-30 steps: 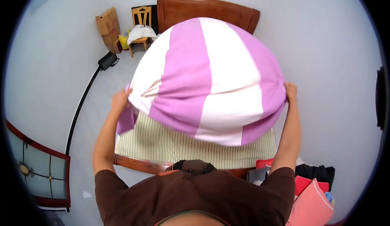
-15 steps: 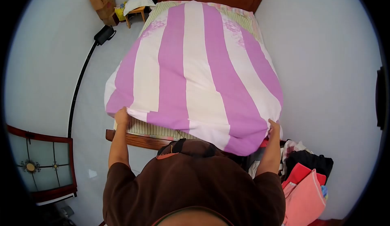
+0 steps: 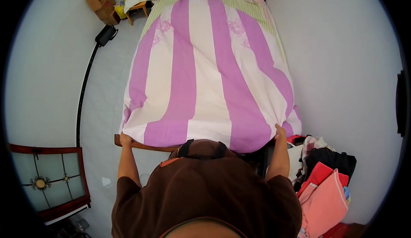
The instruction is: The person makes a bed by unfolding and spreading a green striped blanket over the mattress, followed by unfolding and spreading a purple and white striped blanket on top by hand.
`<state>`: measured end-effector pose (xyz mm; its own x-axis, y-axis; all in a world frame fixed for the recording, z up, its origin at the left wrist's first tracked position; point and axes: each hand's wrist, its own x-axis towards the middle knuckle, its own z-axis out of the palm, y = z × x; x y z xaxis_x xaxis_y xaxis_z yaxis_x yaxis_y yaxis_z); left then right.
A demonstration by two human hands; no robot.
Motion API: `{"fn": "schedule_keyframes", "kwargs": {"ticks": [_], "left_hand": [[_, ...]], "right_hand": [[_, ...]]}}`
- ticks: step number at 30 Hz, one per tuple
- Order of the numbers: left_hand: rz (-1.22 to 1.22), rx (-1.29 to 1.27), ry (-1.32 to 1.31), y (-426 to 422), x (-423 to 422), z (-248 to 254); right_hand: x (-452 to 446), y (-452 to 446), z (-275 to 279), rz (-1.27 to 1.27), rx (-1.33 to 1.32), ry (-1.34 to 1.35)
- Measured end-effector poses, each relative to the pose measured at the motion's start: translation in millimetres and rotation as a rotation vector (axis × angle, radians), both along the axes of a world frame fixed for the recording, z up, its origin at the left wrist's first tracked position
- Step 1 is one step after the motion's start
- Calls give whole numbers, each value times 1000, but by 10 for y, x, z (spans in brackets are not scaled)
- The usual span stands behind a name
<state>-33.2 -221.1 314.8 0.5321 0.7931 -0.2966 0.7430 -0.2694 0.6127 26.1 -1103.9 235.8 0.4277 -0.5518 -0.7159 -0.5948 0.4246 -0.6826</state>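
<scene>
A purple-and-white striped duvet covers most of the bed, with wrinkles near its lower right. My left hand is closed on the duvet's near left corner, beside the wooden footboard. At the near right edge, my right hand pinches the fabric, and creases run out from it. Between my hands the duvet's front edge hangs over the foot of the bed, close to my body. A green striped sheet shows past the duvet at the head end.
Folded clothes and a pink cloth are piled at my right by the wall. A wood-framed glass door stands at left. Farther off are a black bag, a paper bag and a chair with white cloth.
The duvet has come down and lies flatter, its far edge nearer to me. My left hand has lowered toward the footboard, and the near edge now covers the striped bedding there.
</scene>
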Motion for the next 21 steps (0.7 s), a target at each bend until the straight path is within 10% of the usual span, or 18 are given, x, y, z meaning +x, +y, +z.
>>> {"fn": "schedule_keyframes", "kwargs": {"ticks": [8,21], "left_hand": [[399,-993,-576,-189,90,-248],[587,-1009,-715,-199,273,202]], "right_hand": [[-144,527,313,-71,226,54],[-428,783,82,-347,379,-211]]}}
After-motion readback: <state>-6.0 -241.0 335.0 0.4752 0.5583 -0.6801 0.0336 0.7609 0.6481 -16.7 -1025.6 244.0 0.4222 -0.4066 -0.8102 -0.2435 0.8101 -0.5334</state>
